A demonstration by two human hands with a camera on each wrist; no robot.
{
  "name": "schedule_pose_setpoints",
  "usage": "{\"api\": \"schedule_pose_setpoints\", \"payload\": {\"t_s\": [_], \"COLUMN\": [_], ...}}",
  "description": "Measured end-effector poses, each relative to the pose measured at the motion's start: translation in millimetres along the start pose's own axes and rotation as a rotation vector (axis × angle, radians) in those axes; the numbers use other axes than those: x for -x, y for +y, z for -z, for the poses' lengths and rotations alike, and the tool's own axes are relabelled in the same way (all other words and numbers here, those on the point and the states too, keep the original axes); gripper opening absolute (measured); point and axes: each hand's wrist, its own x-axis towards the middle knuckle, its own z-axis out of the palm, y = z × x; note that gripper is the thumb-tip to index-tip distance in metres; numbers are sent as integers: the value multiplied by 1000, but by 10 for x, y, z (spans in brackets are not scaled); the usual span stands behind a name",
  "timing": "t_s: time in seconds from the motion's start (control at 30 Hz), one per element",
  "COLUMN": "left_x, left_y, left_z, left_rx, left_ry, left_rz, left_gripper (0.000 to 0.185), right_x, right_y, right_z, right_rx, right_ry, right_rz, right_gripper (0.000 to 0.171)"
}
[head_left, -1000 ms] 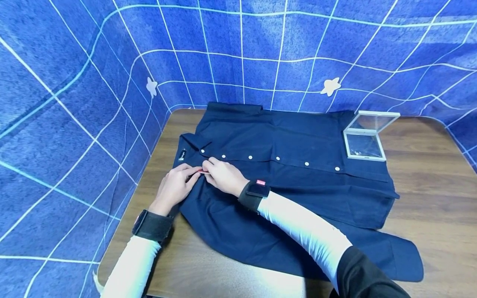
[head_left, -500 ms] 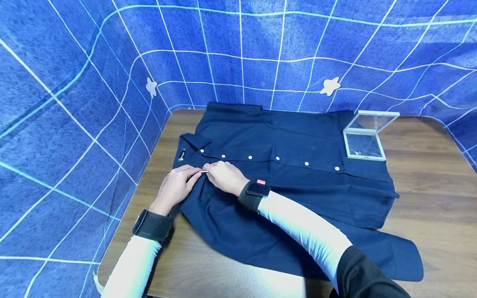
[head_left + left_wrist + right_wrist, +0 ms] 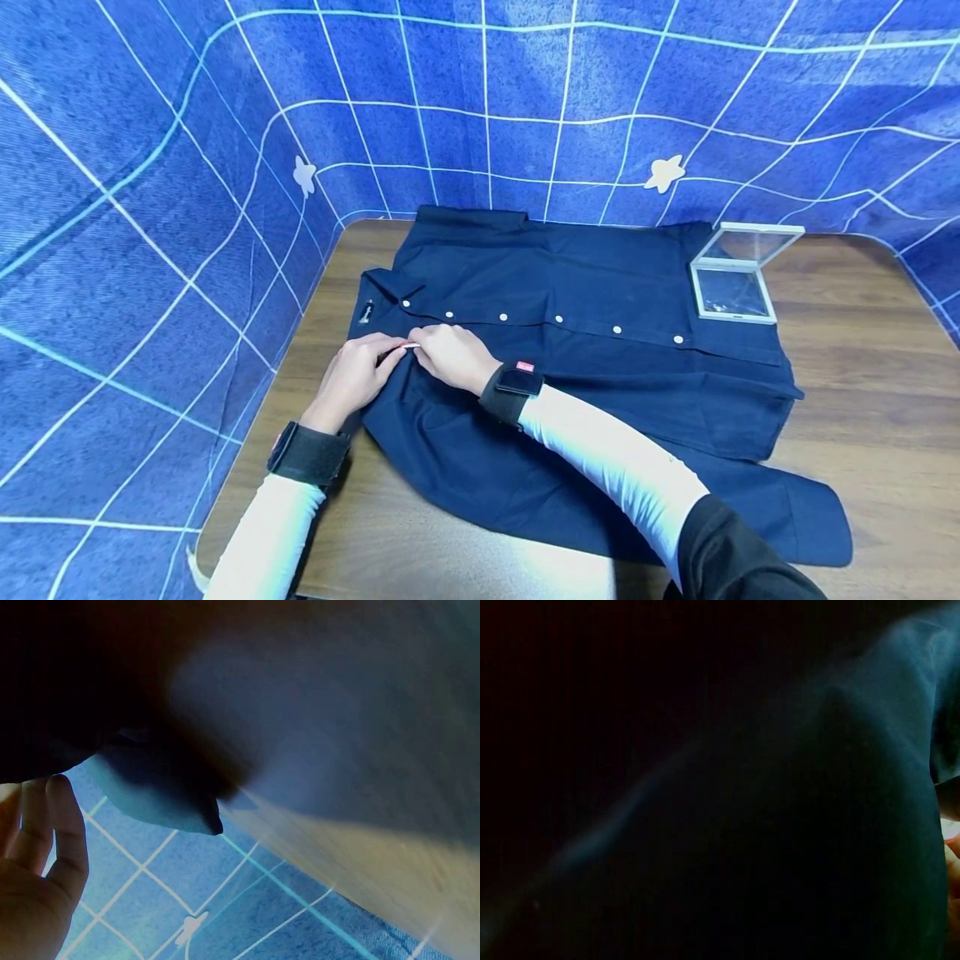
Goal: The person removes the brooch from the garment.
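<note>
A dark navy button-up shirt [image 3: 600, 267] lies spread on the wooden table, its collar toward the left. Just below the collar, both hands meet at a thin red-and-white piece [image 3: 409, 345], too small and covered to identify. My left hand [image 3: 347, 377] pinches its left end against the cloth between thumb and forefinger. At its other end, my right hand [image 3: 455, 358] pinches with bent fingers; the fingertips are largely hidden. In the right wrist view, a bit of the red-and-white piece [image 3: 950, 829] shows beside fingers at the edge. Left-hand fingers [image 3: 69, 832] appear in the dim left wrist view.
An open white-framed case [image 3: 733, 293] with a raised clear lid stands on the shirt's hem at the right, tiny objects inside. Several white buttons [image 3: 558, 319] run along the placket. A blue patterned curtain [image 3: 525, 108] borders the table [image 3: 862, 350] behind and left.
The right fingers have shifted slightly along the red-and-white piece. Since half a second ago both hands have stayed almost still; shirt and case have not moved.
</note>
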Motion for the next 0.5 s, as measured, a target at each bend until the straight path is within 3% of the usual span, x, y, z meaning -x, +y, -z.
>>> {"api": "schedule_pose_setpoints", "payload": {"t_s": [0.5], "left_x": [2], "left_y": [-14], "left_z": [-14], "left_rx": [-30], "left_ry": [-8], "left_rz": [-10], "left_gripper": [14], "right_x": [-3], "right_y": [-6], "right_z": [10], "right_rx": [8], "right_ry": [0], "right_rz": [6], "right_gripper": [11]}}
